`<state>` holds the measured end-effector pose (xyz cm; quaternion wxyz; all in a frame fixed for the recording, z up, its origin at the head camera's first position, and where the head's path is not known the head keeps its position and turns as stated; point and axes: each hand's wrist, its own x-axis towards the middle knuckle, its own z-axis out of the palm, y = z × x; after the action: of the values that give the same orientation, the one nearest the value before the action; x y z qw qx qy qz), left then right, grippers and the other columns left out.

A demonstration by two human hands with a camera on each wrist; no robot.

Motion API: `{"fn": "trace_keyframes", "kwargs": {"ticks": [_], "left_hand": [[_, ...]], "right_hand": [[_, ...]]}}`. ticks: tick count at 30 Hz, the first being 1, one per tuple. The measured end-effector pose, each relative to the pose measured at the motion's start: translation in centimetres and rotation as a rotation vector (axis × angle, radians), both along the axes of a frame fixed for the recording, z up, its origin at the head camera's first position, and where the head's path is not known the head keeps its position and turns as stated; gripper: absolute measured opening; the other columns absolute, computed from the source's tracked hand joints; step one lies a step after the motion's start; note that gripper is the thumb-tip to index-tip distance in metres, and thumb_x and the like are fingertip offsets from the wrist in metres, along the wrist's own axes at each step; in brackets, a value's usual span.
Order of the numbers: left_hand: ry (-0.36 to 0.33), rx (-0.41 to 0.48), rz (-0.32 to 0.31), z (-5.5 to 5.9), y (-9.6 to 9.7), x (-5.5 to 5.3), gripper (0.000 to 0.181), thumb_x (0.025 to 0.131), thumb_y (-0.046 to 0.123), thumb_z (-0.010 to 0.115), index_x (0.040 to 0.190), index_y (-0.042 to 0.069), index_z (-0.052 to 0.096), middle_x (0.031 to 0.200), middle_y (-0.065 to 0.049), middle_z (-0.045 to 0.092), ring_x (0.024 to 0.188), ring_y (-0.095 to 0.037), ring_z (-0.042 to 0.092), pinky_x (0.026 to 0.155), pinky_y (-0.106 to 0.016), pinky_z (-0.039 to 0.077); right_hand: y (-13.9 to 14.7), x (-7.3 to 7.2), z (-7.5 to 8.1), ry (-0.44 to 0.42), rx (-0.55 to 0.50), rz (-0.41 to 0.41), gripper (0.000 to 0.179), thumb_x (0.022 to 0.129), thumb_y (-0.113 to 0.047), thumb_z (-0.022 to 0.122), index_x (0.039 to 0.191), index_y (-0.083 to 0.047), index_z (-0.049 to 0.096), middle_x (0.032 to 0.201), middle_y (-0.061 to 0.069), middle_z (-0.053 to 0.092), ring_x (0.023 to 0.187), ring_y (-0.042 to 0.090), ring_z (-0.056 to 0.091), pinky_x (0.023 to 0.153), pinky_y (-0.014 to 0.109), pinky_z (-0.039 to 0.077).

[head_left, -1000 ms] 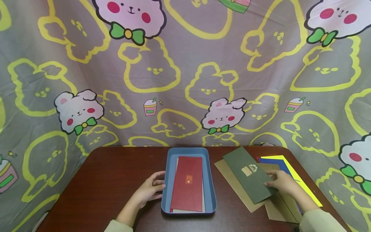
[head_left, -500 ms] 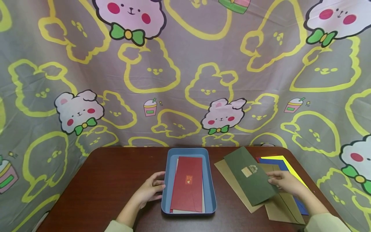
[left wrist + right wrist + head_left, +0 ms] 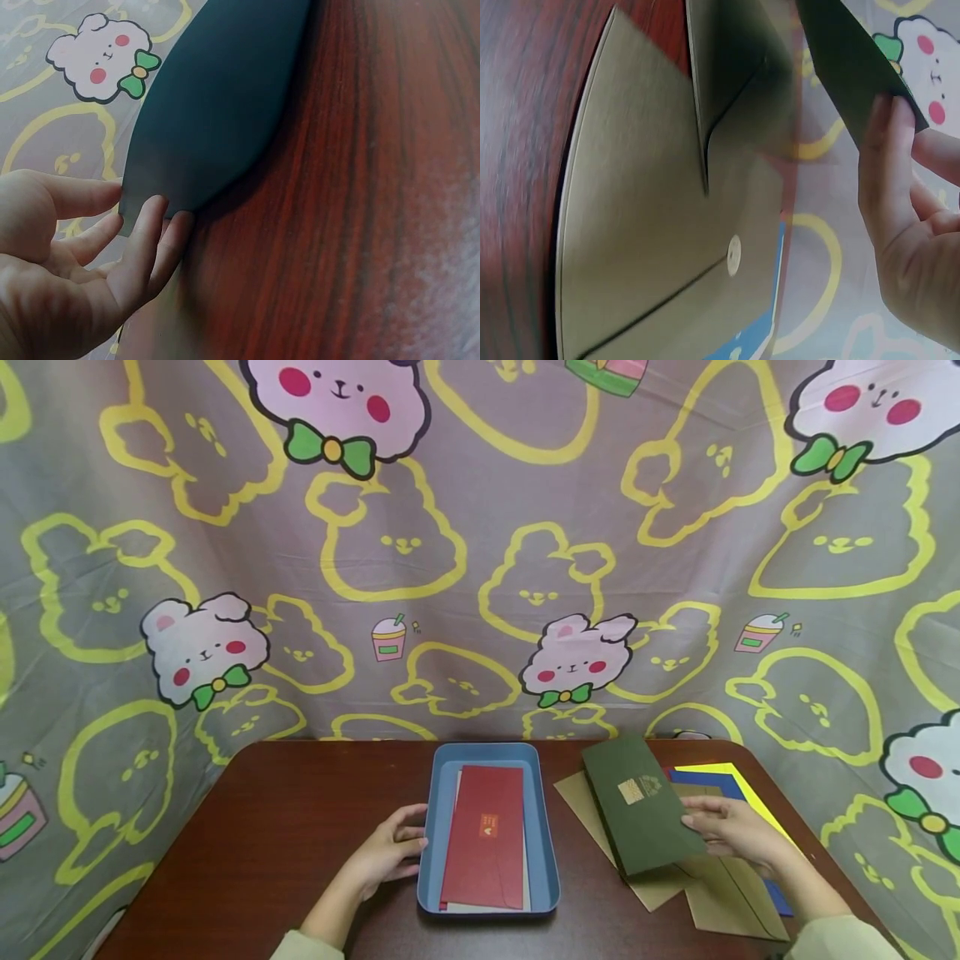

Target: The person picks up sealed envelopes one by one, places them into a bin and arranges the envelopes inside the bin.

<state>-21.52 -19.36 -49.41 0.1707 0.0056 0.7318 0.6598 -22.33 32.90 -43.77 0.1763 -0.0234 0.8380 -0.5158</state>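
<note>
My right hand [image 3: 731, 831] pinches the right edge of a dark green envelope [image 3: 637, 822] with a gold print on its face. That envelope is raised and tilted over the brown kraft envelopes; in the right wrist view its green corner [image 3: 855, 67] sits between thumb and fingers. My left hand [image 3: 386, 852] has its fingertips against the left wall of a blue tray [image 3: 551, 843], fingers loosely bent. Seen from the left wrist, the fingers [image 3: 142, 247] touch the tray's outer side [image 3: 214, 105]. Inside the tray lies a red envelope [image 3: 483, 868] with an orange label, over paler ones.
Right of the tray, one kraft envelope [image 3: 581, 797] lies partly under the green one, and another kraft envelope [image 3: 738, 902] sits nearer. Beneath are blue [image 3: 742, 789] and yellow [image 3: 723, 768] envelopes. A patterned curtain [image 3: 465, 568] hangs behind the brown table [image 3: 315, 802].
The green envelope has come up off the kraft one and tilted, held by my right hand. The near kraft envelope shifted slightly right. My left hand and the tray have stayed put.
</note>
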Motion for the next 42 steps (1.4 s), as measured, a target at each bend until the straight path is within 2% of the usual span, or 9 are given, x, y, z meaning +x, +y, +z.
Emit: {"fn": "trace_keyframes", "kwargs": {"ticks": [7, 12, 16, 20, 24, 27, 30, 42], "left_hand": [[-0.005, -0.008, 0.003, 0.0, 0.0, 0.0, 0.056, 0.101, 0.003, 0.061, 0.152, 0.002, 0.037, 0.132, -0.027, 0.058, 0.105, -0.03, 0.066, 0.081, -0.049, 0.059], [-0.004, -0.01, 0.004, -0.1, 0.0, -0.1, 0.056, 0.102, 0.003, 0.061, 0.153, 0.002, 0.037, 0.133, -0.028, 0.057, 0.107, -0.031, 0.065, 0.081, -0.05, 0.059], [-0.003, -0.009, 0.003, -0.2, 0.0, -0.1, 0.057, 0.101, 0.004, 0.061, 0.153, 0.002, 0.036, 0.133, -0.027, 0.057, 0.107, -0.031, 0.065, 0.081, -0.05, 0.059], [-0.004, -0.006, 0.002, -0.2, 0.0, -0.1, 0.057, 0.101, 0.003, 0.061, 0.153, 0.002, 0.036, 0.133, -0.028, 0.057, 0.105, -0.03, 0.066, 0.08, -0.05, 0.059], [-0.005, -0.007, 0.003, -0.2, 0.0, -0.1, 0.057, 0.101, 0.003, 0.061, 0.153, 0.002, 0.036, 0.133, -0.028, 0.057, 0.104, -0.03, 0.066, 0.08, -0.05, 0.059], [-0.006, -0.008, 0.004, -0.2, 0.0, -0.1, 0.057, 0.101, 0.003, 0.061, 0.153, 0.003, 0.036, 0.133, -0.028, 0.057, 0.104, -0.03, 0.066, 0.08, -0.05, 0.059], [-0.006, -0.009, 0.006, -0.2, 0.0, -0.1, 0.057, 0.101, 0.003, 0.061, 0.153, 0.003, 0.036, 0.132, -0.028, 0.057, 0.105, -0.03, 0.066, 0.079, -0.049, 0.059], [-0.002, -0.005, 0.009, -0.1, 0.0, 0.1, 0.056, 0.101, 0.004, 0.062, 0.152, 0.003, 0.038, 0.133, -0.027, 0.058, 0.106, -0.031, 0.066, 0.079, -0.049, 0.059]], "right_hand": [[-1.8, 0.4, 0.5, 0.006, -0.064, -0.005, 0.066, 0.106, -0.022, 0.059, 0.151, 0.016, 0.029, 0.149, 0.041, 0.037, 0.13, 0.054, 0.048, 0.091, 0.045, 0.056], [-3.2, 0.5, 0.9, 0.032, -0.089, 0.001, 0.064, 0.105, -0.019, 0.06, 0.15, 0.016, 0.03, 0.144, 0.04, 0.044, 0.124, 0.047, 0.056, 0.088, 0.044, 0.057], [-4.3, 0.6, 1.1, 0.034, -0.124, 0.039, 0.063, 0.105, -0.018, 0.059, 0.15, 0.016, 0.03, 0.14, 0.035, 0.05, 0.121, 0.037, 0.059, 0.086, 0.041, 0.057], [-5.3, 0.5, 1.2, 0.027, -0.178, 0.083, 0.062, 0.106, -0.018, 0.058, 0.15, 0.015, 0.029, 0.13, 0.021, 0.06, 0.108, 0.021, 0.063, 0.081, 0.036, 0.057], [-6.4, 0.4, 1.3, 0.016, -0.24, 0.109, 0.063, 0.106, -0.018, 0.057, 0.15, 0.015, 0.027, 0.114, 0.006, 0.063, 0.093, 0.013, 0.066, 0.078, 0.034, 0.058], [-7.4, 0.4, 1.3, 0.002, -0.281, 0.121, 0.064, 0.106, -0.018, 0.057, 0.15, 0.016, 0.026, 0.089, -0.001, 0.057, 0.073, 0.008, 0.059, 0.076, 0.033, 0.059], [-8.5, 0.4, 1.2, -0.02, -0.323, 0.124, 0.063, 0.105, -0.017, 0.058, 0.149, 0.015, 0.026, 0.076, -0.004, 0.046, 0.063, 0.005, 0.049, 0.073, 0.03, 0.059], [-12.3, 0.6, -0.2, -0.087, -0.387, 0.135, 0.062, 0.103, -0.016, 0.063, 0.149, 0.011, 0.032, 0.083, 0.001, 0.05, 0.065, 0.005, 0.053, 0.068, 0.026, 0.058]]}}
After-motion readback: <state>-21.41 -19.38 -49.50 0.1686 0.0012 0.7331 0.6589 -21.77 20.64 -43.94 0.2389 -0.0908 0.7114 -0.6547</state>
